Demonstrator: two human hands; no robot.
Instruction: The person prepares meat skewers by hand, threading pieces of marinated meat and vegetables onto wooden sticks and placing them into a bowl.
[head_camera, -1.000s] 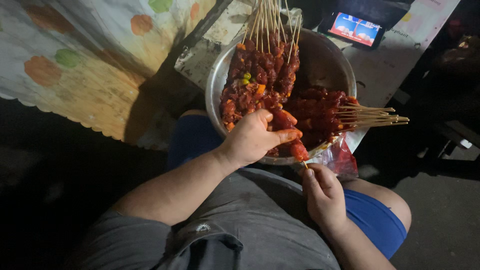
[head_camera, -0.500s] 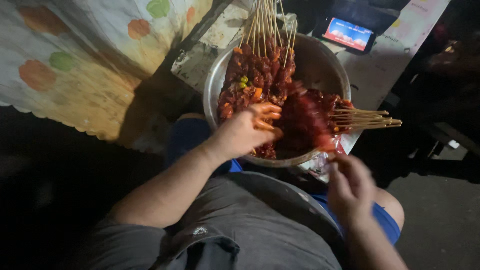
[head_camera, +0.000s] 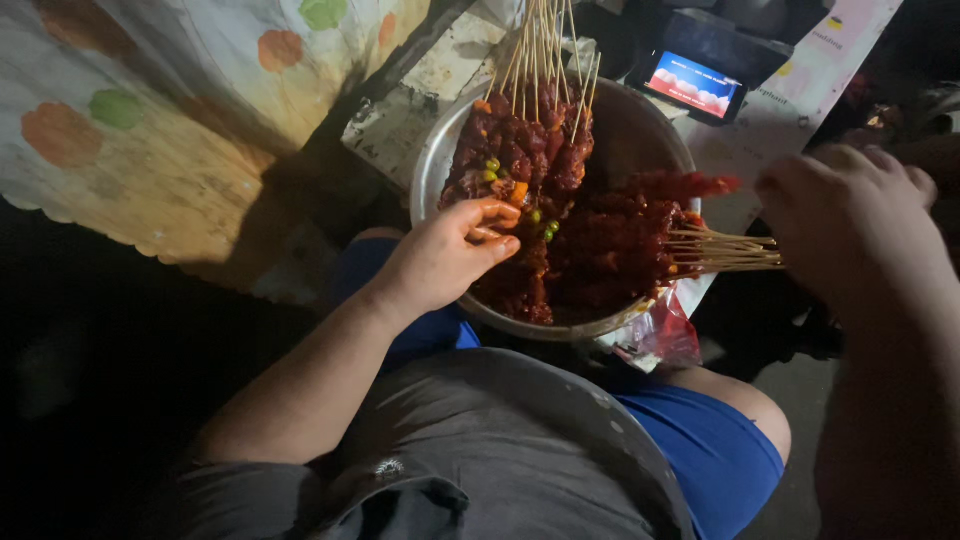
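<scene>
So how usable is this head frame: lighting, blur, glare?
Head view: the bowl and left hand are lit and fairly sharp; the right hand is motion-blurred; the phone screen glares bright; the lower left falls into deep shadow.

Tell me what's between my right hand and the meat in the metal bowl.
In the head view, the bare wooden skewer ends stretch from the meat toward the right hand.

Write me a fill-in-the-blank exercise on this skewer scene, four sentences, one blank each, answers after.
1. The meat skewers lie in a round ____ bowl.
2. The left hand reaches into the bowl over its ____ rim.
3. The right hand is raised beside the bowl, holding ____.
4. The person's shorts are ____ in colour.

Missing words: metal; near; nothing; blue
</scene>
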